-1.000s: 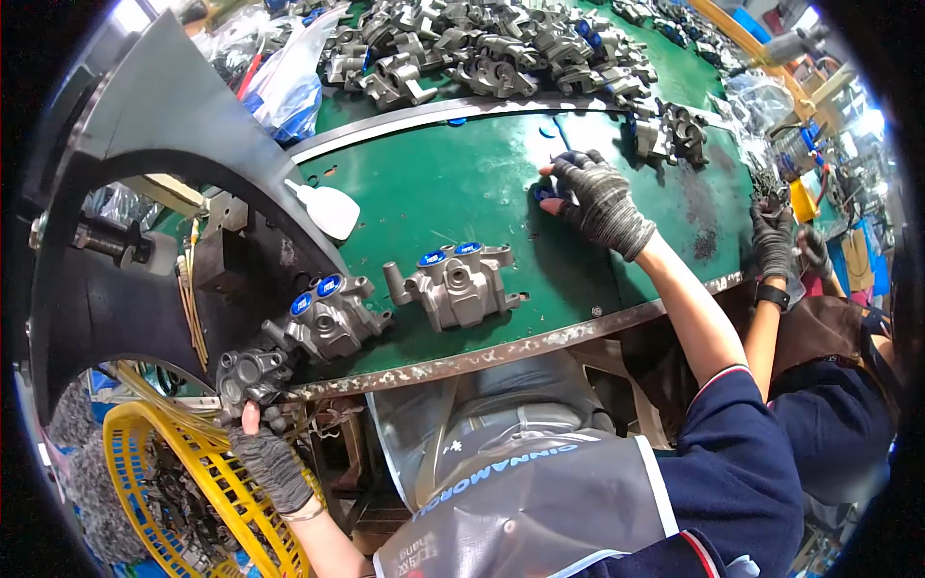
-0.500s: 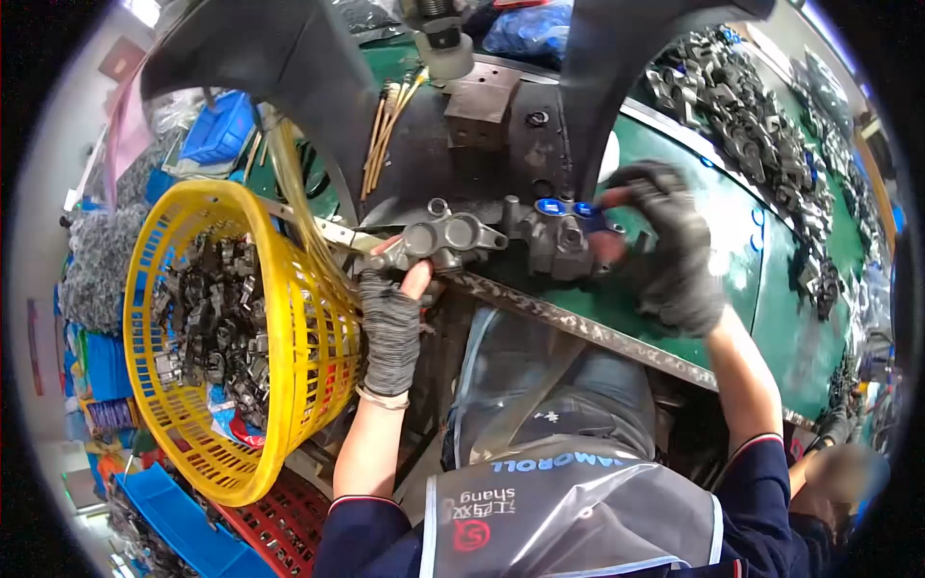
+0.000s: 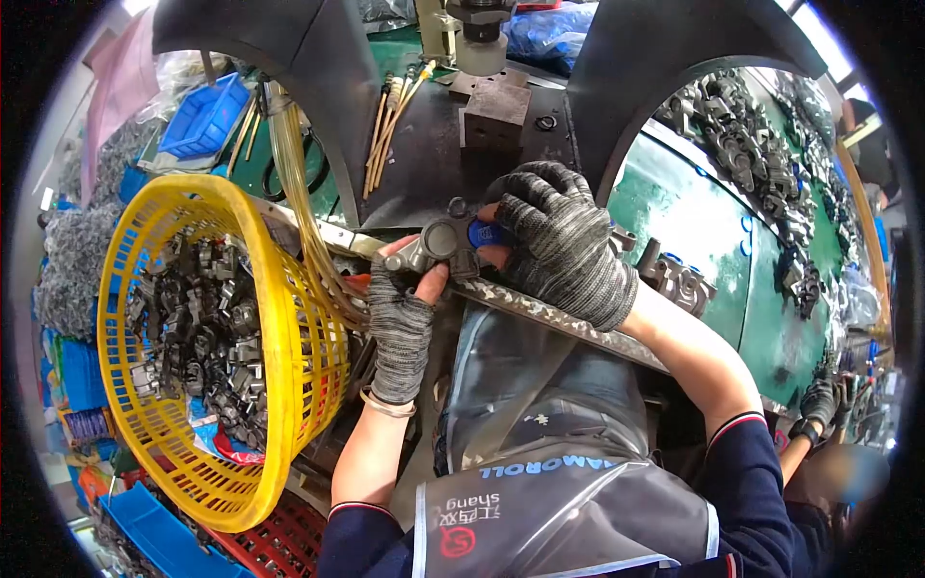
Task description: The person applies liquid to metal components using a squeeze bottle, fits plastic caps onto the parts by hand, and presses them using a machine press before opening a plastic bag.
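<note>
My left hand [image 3: 400,337], in a grey striped fingerless glove, grips a grey metal brake caliper [image 3: 440,240] with two round bores by its left end, above the table's front edge. My right hand [image 3: 568,246], gloved alike, pinches a small blue disc [image 3: 485,234] at the caliper's right bore. Its fingers cover that end, so how far the disc sits in the bore cannot be seen. Beyond my right wrist another caliper [image 3: 679,284] rests on the green table, partly hidden by my hand and forearm.
A yellow basket [image 3: 279,385] full of metal parts stands at left. Ahead is a press head [image 3: 482,43] over a steel block [image 3: 496,114], with thin wooden-handled brushes [image 3: 385,135] beside it. Metal parts [image 3: 737,135] pile up at right, near a co-worker's gloved hand [image 3: 819,400].
My right hand has moved left, from the other caliper to the one in my left hand, and a blue disc now shows at its fingertips. The left hand keeps its hold.
</note>
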Tool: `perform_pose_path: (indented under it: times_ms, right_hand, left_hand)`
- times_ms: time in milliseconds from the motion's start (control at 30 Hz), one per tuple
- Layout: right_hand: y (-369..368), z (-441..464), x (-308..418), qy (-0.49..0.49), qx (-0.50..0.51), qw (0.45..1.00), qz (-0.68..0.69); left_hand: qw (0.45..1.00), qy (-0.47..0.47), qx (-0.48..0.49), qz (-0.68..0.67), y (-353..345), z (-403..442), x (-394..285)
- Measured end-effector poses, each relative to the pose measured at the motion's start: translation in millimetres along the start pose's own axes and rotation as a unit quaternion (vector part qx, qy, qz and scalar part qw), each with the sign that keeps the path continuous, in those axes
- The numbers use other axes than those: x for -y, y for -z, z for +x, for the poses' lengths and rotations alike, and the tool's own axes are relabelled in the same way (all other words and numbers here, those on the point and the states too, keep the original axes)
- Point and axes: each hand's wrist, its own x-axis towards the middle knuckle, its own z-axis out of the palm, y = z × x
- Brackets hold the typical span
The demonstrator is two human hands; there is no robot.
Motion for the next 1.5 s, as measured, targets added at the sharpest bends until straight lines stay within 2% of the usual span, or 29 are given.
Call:
perform_pose_path:
  times_ms: [233, 367, 467, 500, 533, 600, 667, 700, 733, 767, 800, 833, 867, 933, 1000, 1067, 1100, 1133, 1167, 1200, 1233, 1267, 1333, 1400, 1467, 1500]
  right_hand:
    - [4.1, 1.5, 2.6, -0.01, 0.028, 0.999, -0.01]
    - [8.2, 1.3, -0.9, 0.008, 0.008, 0.999, -0.034]
    - [50.6, 2.0, -7.5, -0.051, -0.012, 0.999, -0.014]
    - [72.2, -4.3, -19.2, -0.03, -0.014, 0.998, -0.056]
    - [89.8, -12.2, -32.2, -0.034, -0.057, 0.994, -0.083]
    - [129.3, -43.4, -66.1, -0.099, -0.103, 0.969, -0.202]
    - [164.5, -87.8, -116.2, -0.245, -0.101, 0.948, -0.176]
    - [179.5, -115.1, -146.2, -0.299, -0.064, 0.926, -0.222]
    - [188.7, -144.8, -169.1, -0.35, -0.027, 0.899, -0.261]
    - [189.3, -170.6, -180.5, -0.356, 0.0, 0.889, -0.288]
    - [186.2, -191.6, -190.4, -0.36, 0.026, 0.88, -0.31]
    - [181.1, -202.3, -192.1, -0.406, 0.064, 0.858, -0.308]
    - [175.4, -208.9, -191.7, -0.439, 0.095, 0.838, -0.31]
    - [165.9, -206.9, -185.2, -0.426, 0.131, 0.838, -0.316]
    - [156.1, -208.1, -188.2, -0.417, 0.115, 0.831, -0.351]
    - [152.6, -212.1, -193.6, -0.369, 0.097, 0.838, -0.391]
    - [153.6, -213.3, -195.6, -0.299, 0.088, 0.845, -0.435]
    - [153.9, -211.7, -197.8, -0.301, 0.086, 0.846, -0.432]
    - [153.8, -206.8, -199.9, -0.358, 0.086, 0.842, -0.393]
    - [154.8, -201.4, -200.1, -0.414, 0.086, 0.835, -0.352]
    - [157.7, -197.6, -185.2, -0.386, 0.024, 0.885, -0.26]
    - [153.8, -197.5, -187.2, -0.406, 0.042, 0.894, -0.186]
    - [142.2, -195.2, -179.8, -0.402, 0.08, 0.89, -0.2]
    - [141.5, -197.0, -174.8, -0.415, 0.072, 0.881, -0.214]
    - [149.0, -206.1, -173.7, -0.363, -0.038, 0.912, -0.19]
    - [154.1, -210.3, -172.3, -0.385, -0.037, 0.908, -0.158]
  left_hand:
    - [1.0, 0.009, -0.003, -0.008, -2.4, -1.3, -5.1]
    - [0.999, 0.019, 0.011, -0.042, -0.6, 0.4, -2.1]
    - [0.997, 0.034, -0.006, -0.064, -5.6, -2.5, -9.9]
    - [0.999, 0.011, -0.008, -0.039, 0.3, -1.2, -1.2]
    - [1.0, -0.013, -0.001, -0.019, 6.8, 2.9, 8.1]
    - [0.998, -0.067, -0.008, 0.003, 3.1, 6.5, 12.9]
    - [0.996, -0.057, 0.035, -0.053, -9.8, 5.9, -8.0]
    - [0.999, 0.016, -0.003, -0.044, 7.4, 7.5, 13.1]
    - [0.998, 0.048, -0.013, -0.033, 20.1, 10.9, 25.5]
    - [0.996, 0.08, -0.022, -0.022, 33.1, 13.9, 37.7]
    - [0.997, 0.071, -0.004, -0.013, 33.1, 16.6, 37.3]
    - [0.991, -0.077, -0.018, 0.11, 14.9, 9.5, 22.4]
    - [1.0, -0.018, -0.009, 0.025, -3.2, 1.5, 1.4]
    - [0.993, -0.024, 0.005, 0.113, 8.3, 6.7, 9.2]
    - [0.996, -0.022, 0.002, 0.086, -7.5, 1.7, -3.5]
    - [0.998, -0.022, -0.003, 0.057, -13.0, 0.0, -6.8]
    - [0.998, 0.005, -0.027, 0.056, -5.5, 0.5, 1.1]
    - [0.997, 0.032, -0.052, 0.055, 2.7, 1.7, 8.1]
    - [0.997, 0.032, -0.051, 0.058, 11.0, 4.1, 12.5]
    - [0.991, 0.023, -0.057, 0.116, 17.5, 7.1, 14.6]
    - [0.983, 0.013, -0.062, 0.173, 21.7, 7.4, 17.7]
    - [0.983, 0.014, -0.059, 0.176, 23.3, 6.4, 20.8]
    - [0.994, 0.031, -0.067, 0.075, 18.1, 6.8, 19.9]
    - [0.994, 0.047, -0.063, 0.082, 21.2, 6.6, 19.7]
    - [0.987, 0.017, -0.032, 0.156, 37.4, 11.3, 32.6]
    - [0.987, 0.017, -0.031, 0.156, 34.7, 11.1, 30.3]
